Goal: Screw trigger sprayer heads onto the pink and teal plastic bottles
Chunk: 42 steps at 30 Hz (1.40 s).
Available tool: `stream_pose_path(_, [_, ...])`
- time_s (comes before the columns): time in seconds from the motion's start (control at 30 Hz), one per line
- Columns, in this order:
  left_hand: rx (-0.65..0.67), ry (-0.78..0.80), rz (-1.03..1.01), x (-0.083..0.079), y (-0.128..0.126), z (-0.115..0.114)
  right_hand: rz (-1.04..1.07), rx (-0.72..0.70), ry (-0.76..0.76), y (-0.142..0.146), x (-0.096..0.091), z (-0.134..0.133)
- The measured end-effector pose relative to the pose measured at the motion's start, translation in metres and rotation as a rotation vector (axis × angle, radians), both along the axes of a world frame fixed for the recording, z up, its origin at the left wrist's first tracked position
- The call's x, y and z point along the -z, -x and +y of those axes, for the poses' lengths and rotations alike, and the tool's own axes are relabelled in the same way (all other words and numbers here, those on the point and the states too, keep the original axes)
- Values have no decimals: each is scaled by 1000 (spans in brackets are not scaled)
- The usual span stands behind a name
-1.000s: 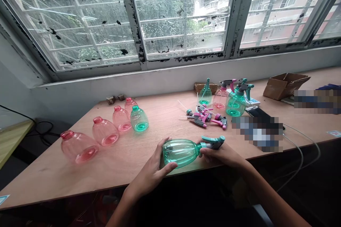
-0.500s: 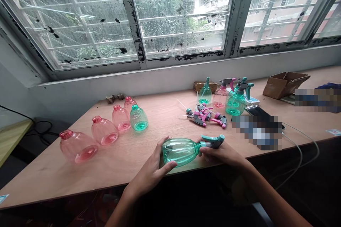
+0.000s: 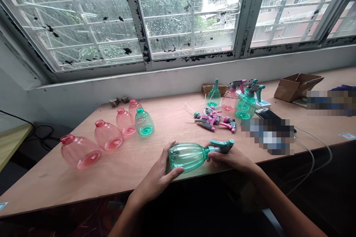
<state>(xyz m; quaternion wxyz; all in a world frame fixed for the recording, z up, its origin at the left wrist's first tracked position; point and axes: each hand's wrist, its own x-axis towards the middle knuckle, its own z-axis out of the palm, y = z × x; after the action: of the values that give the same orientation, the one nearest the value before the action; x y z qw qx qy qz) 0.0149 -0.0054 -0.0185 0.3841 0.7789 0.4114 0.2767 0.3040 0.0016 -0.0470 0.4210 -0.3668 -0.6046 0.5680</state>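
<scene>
A green spray bottle lies on its side in the air over the table's front edge, its neck pointing right. My left hand is closed around its base end. At the neck, my right hand grips the collar of the teal and grey spray head, which sits at the bottle's mouth. Whether it is fully screwed on I cannot tell. Beyond my hands lies a pile of pink, grey and teal spray heads with thin white tubes.
Several headless pink bottles and one green bottle stand on the left. Bottles with heads, green and pink, stand at the back right. Near them are a phone, a white cable and a cardboard box.
Both hands keep the green bottle and its spray head in nearly the same place. The whole view has shifted slightly; nothing else has visibly moved.
</scene>
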Motion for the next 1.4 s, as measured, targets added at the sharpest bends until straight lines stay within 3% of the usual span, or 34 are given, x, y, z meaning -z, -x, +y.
stream_pose_path(1.4, [-17, 17, 22, -4, -3, -2, -96, 48, 29, -1, -5, -2])
